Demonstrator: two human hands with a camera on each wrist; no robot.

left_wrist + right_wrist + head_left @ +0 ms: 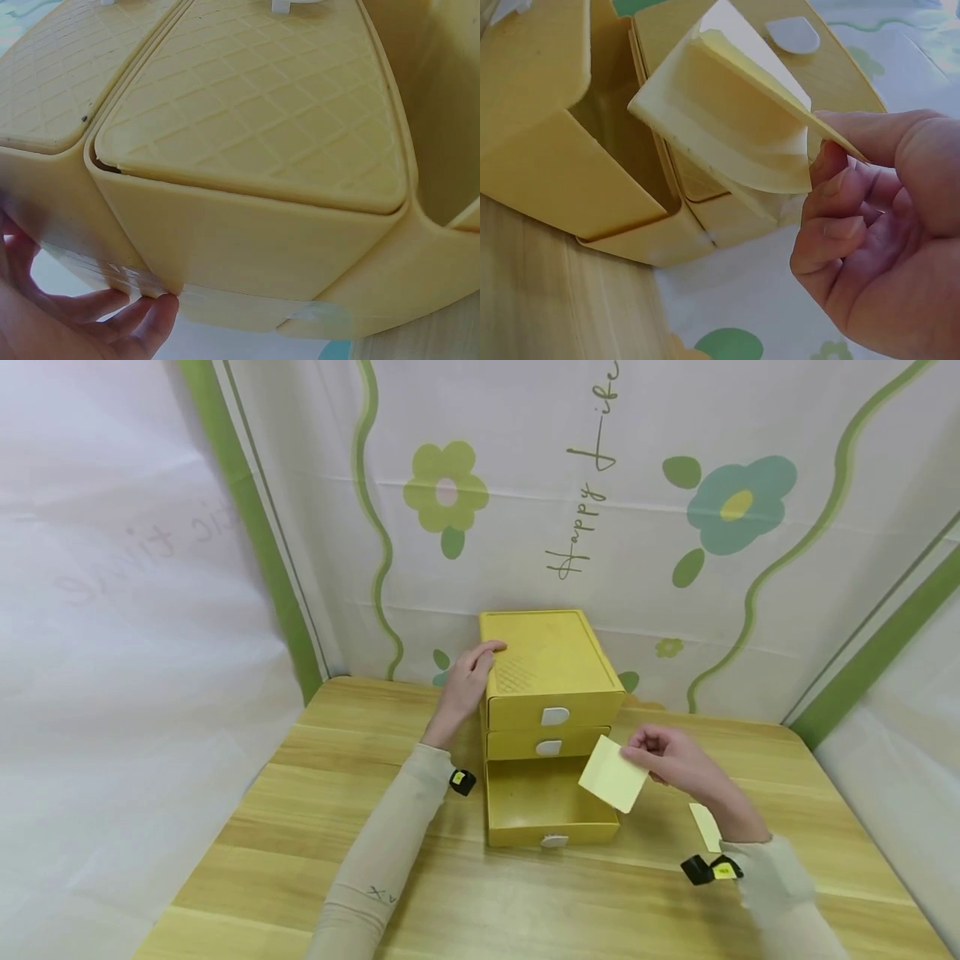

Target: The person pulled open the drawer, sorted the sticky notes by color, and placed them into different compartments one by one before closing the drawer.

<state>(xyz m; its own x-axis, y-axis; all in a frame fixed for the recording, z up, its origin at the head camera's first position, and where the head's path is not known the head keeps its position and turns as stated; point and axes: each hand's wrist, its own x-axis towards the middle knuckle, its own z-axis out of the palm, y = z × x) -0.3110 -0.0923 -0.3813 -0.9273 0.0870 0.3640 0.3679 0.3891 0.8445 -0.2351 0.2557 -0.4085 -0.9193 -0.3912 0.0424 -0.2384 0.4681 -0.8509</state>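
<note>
A yellow three-drawer box (551, 647) stands on the table, its bottom drawer (517, 836) pulled out and the upper two closed. My left hand (463, 683) rests against the box's left side, with a finger over the top edge. In the left wrist view, its fingertips (159, 311) touch the side wall. Between thumb and fingers, my right hand (678, 762) pinches pale yellow sticky notes (613, 777) above the right part of the pulled-out drawer. The right wrist view shows more than one layer in the sticky notes (727, 127), spread apart at the far end.
Another pale yellow paper piece (702, 822) lies on the wooden table (300, 827), partly covered by the right wrist. Behind the box hangs a printed cloth (525, 460), with more cloth at both sides. White tabs (555, 717) mark the drawer fronts.
</note>
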